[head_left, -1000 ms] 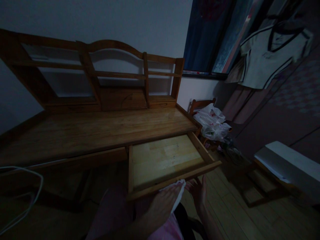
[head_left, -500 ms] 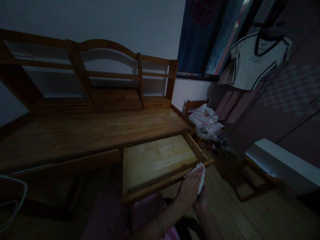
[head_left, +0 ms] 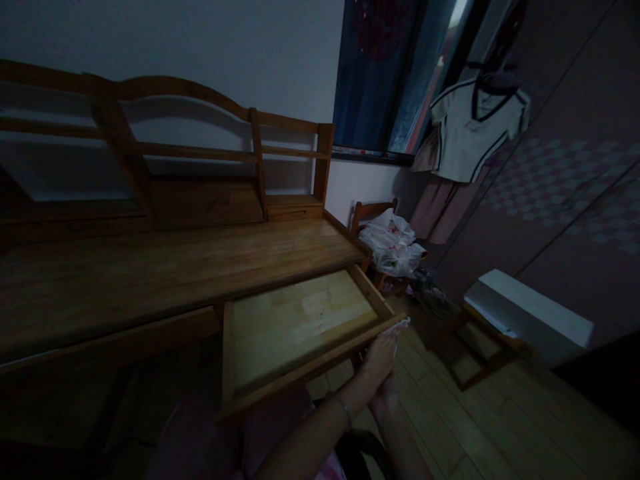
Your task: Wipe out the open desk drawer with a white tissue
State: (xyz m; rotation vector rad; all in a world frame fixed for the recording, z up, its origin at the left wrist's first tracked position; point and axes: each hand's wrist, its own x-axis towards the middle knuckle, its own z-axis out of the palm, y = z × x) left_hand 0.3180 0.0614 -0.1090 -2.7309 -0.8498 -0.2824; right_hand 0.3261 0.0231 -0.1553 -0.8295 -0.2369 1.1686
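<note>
Lying under the left hand (head_left: 381, 353), a small white cloth (head_left: 403, 325) is seen at the right front corner of the pull-out light wooden tray (head_left: 300, 320). Only a little bit of the cloth is shown, just past the fingertips. The left hand is laid flat on it with the fingers stretched out, so the cloth is pressed down and not squeezed in a fist. A thin bracelet (head_left: 343, 405) is worn on that wrist. The right hand (head_left: 389, 390) is held just below the left one, under the tray's front edge. It is mostly hidden and the room is dark, so it cannot be told if it is open or closed.

One second ago the cloth and the left hand were near the middle of the front edge. Half a second ago they were further right. Now the corner has been reached. So the front edge looks to have been rubbed from the middle to its right end, and no more edge is left on that side.

The tray is pulled out from under the long brown wooden desk (head_left: 175, 267). A wooden shelf rack (head_left: 200, 153) is fixed along the desk's back edge. Past the desk's right end, white plastic bags (head_left: 390, 243) are piled on a small wooden chair (head_left: 373, 210). A white shirt with dark stripes (head_left: 475, 130) is hung higher up.
</note>
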